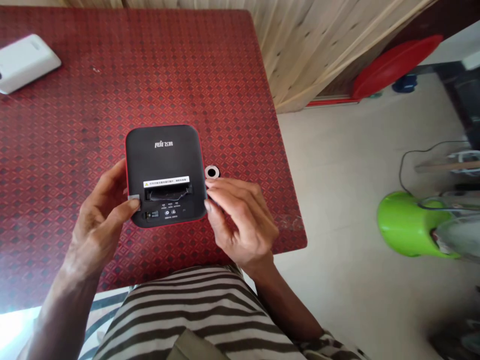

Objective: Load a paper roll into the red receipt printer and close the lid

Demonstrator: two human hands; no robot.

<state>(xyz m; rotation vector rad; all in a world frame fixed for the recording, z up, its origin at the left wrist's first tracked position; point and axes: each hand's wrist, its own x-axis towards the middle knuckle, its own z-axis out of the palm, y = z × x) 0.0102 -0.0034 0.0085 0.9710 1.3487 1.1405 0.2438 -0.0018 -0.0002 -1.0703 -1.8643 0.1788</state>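
Observation:
A small black box-shaped printer [165,160] with a red base edge and a white logo stands on the red patterned table [150,75]. A white label strip and a paper slot show on its top. My left hand [101,215] grips its left side, thumb near a grey button. My right hand [240,220] holds its right side, fingers curled against the edge. A small white ring with a dark centre [212,172] lies on the table just right of the printer, above my right fingers.
A white flat device [24,62] lies at the table's far left. The table's right edge drops to a pale floor. A green fan base [408,225] with a cable stands on the floor; a red basin [393,62] leans against the wooden wall.

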